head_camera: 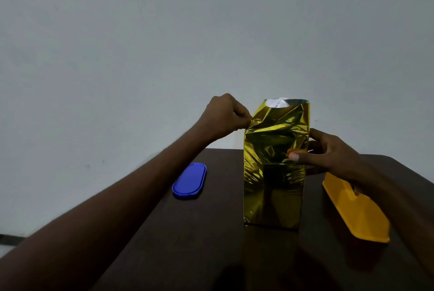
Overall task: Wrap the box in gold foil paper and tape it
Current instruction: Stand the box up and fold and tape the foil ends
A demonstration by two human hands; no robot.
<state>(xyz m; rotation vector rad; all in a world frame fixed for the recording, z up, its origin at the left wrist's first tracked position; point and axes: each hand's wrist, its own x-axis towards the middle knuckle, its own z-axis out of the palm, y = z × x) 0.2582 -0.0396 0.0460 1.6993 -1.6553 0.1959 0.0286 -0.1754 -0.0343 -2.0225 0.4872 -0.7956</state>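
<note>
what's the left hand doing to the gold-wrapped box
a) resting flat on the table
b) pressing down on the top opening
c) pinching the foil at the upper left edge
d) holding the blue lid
c: the left hand pinches the gold foil paper at its upper left edge, while the blue lid lies untouched on the table.

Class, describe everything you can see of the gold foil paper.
The gold foil paper is shiny, creased, and silvery inside at its open top. It stands upright on the dark table, wrapped round a tall box. The left hand pinches its upper left edge; the right hand holds its right side, thumb pressing the front.
</note>
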